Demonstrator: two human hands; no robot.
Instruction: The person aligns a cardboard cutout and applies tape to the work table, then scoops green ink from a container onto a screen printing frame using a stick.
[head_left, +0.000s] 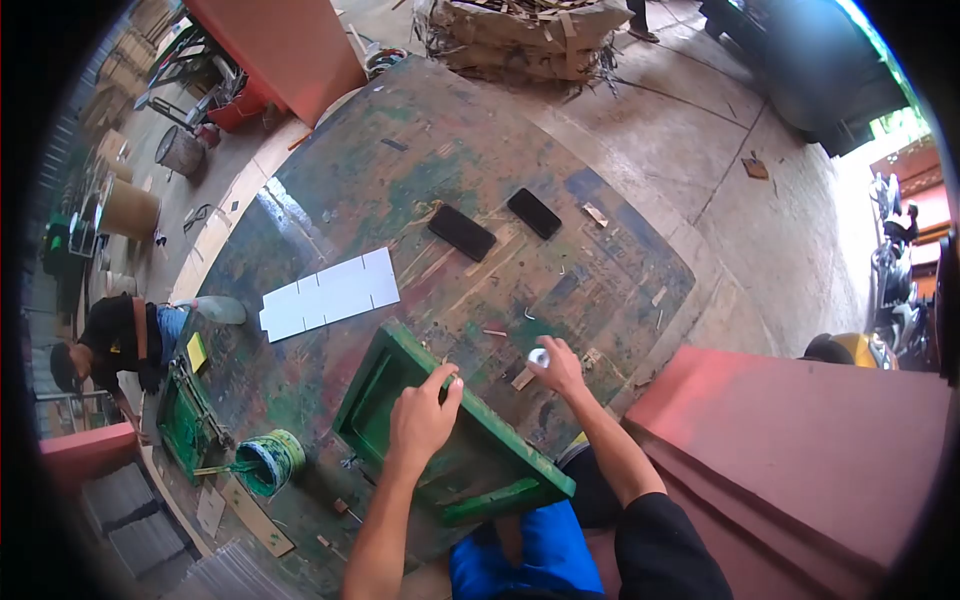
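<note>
A green-painted wooden frame with a recessed panel stands tilted at the near edge of the table, against my lap. My left hand is closed on its upper edge, the fingers bent over the rim. To the right, just beyond the frame, my right hand grips a small white round object; its kind is not clear. Small wood scraps lie on the table beneath and beside that hand.
On the paint-stained table lie two black phones and a white slotted sheet. A green paint bucket with a brush stands left. Another person bends at the far left. Reddish boards are stacked right.
</note>
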